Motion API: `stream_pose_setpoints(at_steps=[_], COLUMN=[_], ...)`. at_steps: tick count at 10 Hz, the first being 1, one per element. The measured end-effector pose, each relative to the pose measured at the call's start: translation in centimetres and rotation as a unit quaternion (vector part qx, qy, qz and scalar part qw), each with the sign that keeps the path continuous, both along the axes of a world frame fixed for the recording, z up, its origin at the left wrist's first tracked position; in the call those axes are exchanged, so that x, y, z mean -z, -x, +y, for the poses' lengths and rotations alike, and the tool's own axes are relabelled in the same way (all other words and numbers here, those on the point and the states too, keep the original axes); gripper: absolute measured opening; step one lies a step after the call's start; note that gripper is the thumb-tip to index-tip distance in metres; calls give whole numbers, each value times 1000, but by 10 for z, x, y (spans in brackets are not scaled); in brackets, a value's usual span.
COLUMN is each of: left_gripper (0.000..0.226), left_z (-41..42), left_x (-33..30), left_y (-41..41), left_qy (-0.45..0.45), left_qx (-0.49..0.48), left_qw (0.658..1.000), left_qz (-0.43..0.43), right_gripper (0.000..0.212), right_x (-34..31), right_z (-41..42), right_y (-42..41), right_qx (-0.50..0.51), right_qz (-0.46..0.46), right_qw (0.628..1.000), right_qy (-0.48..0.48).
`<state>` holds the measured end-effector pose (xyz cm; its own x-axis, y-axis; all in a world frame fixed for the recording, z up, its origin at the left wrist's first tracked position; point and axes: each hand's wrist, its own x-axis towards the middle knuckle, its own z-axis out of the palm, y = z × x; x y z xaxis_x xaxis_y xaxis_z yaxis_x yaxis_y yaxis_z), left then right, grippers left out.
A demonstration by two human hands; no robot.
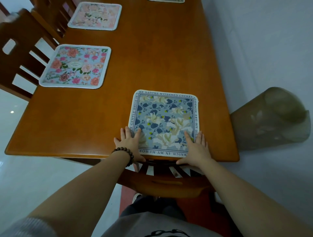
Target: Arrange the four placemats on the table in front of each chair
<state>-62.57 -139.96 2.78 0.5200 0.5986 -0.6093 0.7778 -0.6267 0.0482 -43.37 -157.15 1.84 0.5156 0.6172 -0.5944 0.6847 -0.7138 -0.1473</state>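
I am pressing left hand [129, 143] and right hand [196, 147], both flat and spread, on the blue placemat's [165, 118] near corners; mat extending toward 12 o'clock, squared above the chair [166, 181].

Glossy varnished wooden table [152, 59] under matt printed cloth placemats [163, 121].

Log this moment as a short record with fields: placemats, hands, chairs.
placemats: blue placemat at near edge; rose placemat and pink placemat along the left side; a fourth placemat barely visible at top
hands: left hand and right hand flat on the blue placemat's near corners
chairs: near chair; left chair
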Motion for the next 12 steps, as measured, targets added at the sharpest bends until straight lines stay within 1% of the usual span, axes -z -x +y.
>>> stream_pose_setpoints(at_steps=[1,3,5,6,7,8,9,10,11,12], left_gripper=[131,125,121,122,119,99,83,78,76,77], left_z=[-2,-5,-7,-5,-3,-3,-3,-4,-10,-16], left_x=[-3,-4,0,0,-1,-8,-18,-30,-36,-39], left_y=[0,-1,1,0,0,3,5,8,11,13], left_qy=[-10,-17,-41,-44,-28,-33,-50,-65,-68,-69], left_qx=[1,-2,4,9,8,4,-8,-9,-5,23], left_qw=[1000,1000,999,999,999,998,993,988,982,977], left_qz=[-9,-16,-28,-24,-16,-50,-106,-137,-177,-199], right_gripper=[133,133,132,132,128,109,88,77,71,66], right_x=[2,4,5,2,-2,-9,-18,-30,-37,-43], right_z=[-2,-3,-4,-2,-2,-4,-6,-8,-14,-24], right_y=[1,-2,0,0,0,2,7,16,28,39], right_qx=[3,6,5,3,11,14,13,23,35,50], right_qz=[-4,1,-9,-13,0,-7,-27,-36,-50,-65], right_qw=[1000,999,999,999,999,998,994,989,981,974], right_qy=[-28,-50,-48,-31,-30,-60,-107,-143,-186,-209])
